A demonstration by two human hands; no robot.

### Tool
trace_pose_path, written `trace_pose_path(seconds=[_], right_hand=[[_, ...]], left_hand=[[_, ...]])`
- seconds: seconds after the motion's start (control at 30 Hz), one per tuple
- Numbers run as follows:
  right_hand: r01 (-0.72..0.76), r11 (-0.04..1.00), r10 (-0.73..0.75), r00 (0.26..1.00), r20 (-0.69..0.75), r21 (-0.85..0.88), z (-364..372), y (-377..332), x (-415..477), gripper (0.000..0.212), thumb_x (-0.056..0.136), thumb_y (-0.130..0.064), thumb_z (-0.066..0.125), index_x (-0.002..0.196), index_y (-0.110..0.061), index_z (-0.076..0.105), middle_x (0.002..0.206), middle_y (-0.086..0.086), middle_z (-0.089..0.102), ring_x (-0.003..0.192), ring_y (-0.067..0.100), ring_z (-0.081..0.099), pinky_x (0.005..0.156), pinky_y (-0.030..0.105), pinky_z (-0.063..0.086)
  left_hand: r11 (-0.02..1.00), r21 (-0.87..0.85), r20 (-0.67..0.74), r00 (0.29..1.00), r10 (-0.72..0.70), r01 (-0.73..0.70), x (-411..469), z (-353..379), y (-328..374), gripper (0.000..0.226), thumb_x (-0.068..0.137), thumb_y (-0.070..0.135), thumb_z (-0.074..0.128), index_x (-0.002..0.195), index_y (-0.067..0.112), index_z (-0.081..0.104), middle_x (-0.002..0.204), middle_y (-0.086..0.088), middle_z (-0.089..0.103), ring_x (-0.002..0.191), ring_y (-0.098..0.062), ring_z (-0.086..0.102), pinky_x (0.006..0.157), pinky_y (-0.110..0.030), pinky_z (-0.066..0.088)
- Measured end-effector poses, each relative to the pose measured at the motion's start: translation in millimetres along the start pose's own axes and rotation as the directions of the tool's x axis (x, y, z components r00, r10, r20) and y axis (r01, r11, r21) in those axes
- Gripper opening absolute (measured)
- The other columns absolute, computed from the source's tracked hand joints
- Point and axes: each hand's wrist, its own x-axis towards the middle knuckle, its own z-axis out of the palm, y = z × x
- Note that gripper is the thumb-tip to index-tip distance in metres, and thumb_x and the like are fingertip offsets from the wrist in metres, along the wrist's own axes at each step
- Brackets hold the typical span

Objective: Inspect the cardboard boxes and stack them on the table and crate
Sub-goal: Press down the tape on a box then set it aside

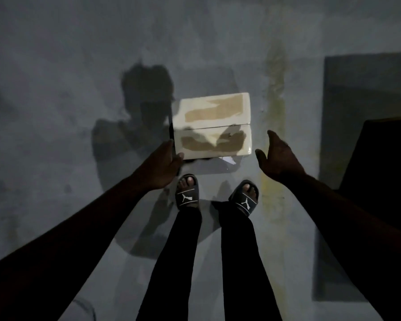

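The cardboard box point(212, 126) sits lit in front of your feet, between your two hands, its pale top crossed by a seam and two brown torn patches. Your left hand point(159, 167) is at the box's near left corner, with the thumb against the near edge and the fingers up along the left side. Whether it actually grips the box cannot be told, since that edge is blurred. Your right hand point(278, 158) is spread open with the thumb raised, just beside the box's right end but apart from it.

The light is poor. You cannot tell whether the box rests on the grey floor point(56, 112) or is lifted off it. A small white scrap point(228, 160) shows under the near edge. At the right, a dark block point(384, 158) is cut off by the frame — too dark to identify.
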Motion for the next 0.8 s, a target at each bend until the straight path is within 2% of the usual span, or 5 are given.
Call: trace_pose_path(seconds=[0.23,0.4,0.5,0.63,0.8], right_hand=[[-0.083,0.994,0.087,0.995,-0.050,0.078,73.5,29.5,108.4,0.079,0.100,-0.025,0.054,0.153,0.007,0.005,0.157,0.030,0.022,0.145,0.042,0.023,0.114,0.036,0.022],[-0.164,0.978,0.169,0.985,-0.028,0.132,107.8,43.9,162.1,0.085,0.098,-0.028,0.057,0.155,0.002,0.002,0.161,0.022,0.018,0.147,0.036,0.024,0.116,0.037,0.024],[-0.214,0.961,0.219,0.976,-0.014,0.175,118.5,47.5,180.6,0.082,0.096,-0.027,0.059,0.154,0.002,0.009,0.152,0.025,0.036,0.138,0.038,0.040,0.108,0.037,0.036],[-0.235,0.953,0.241,0.970,-0.012,0.191,117.2,47.7,190.3,0.052,0.096,-0.023,0.055,0.136,0.002,0.034,0.128,0.024,0.056,0.118,0.038,0.055,0.083,0.028,0.039],[-0.223,0.959,0.233,0.972,-0.037,0.176,83.9,46.1,173.6,0.053,0.096,-0.025,0.057,0.135,0.003,0.035,0.131,0.026,0.056,0.122,0.040,0.053,0.089,0.032,0.042]], left_hand=[[0.998,0.016,-0.025,0.998,-0.060,0.060,127.0,74.4,-26.9,0.063,0.101,0.035,0.048,0.146,-0.004,0.028,0.154,-0.028,0.026,0.141,-0.040,0.028,0.113,-0.040,0.026],[0.938,-0.191,-0.061,0.950,-0.305,0.289,192.7,104.0,-45.8,0.082,0.092,0.046,0.055,0.147,-0.006,0.021,0.148,-0.029,0.032,0.133,-0.044,0.040,0.109,-0.049,0.038],[0.898,-0.279,-0.090,0.922,-0.376,0.339,211.0,112.6,-45.7,0.084,0.092,0.048,0.055,0.147,-0.007,0.024,0.147,-0.028,0.040,0.132,-0.042,0.043,0.108,-0.043,0.040],[0.882,-0.316,-0.187,0.889,-0.418,0.349,214.0,117.0,-42.2,0.073,0.092,0.036,0.059,0.145,-0.005,0.031,0.145,-0.024,0.045,0.131,-0.039,0.046,0.107,-0.040,0.041],[0.922,-0.284,-0.230,0.915,-0.330,0.261,190.9,96.8,-17.9,0.060,0.088,0.034,0.064,0.133,-0.001,0.045,0.133,-0.019,0.056,0.120,-0.036,0.055,0.093,-0.034,0.046]])
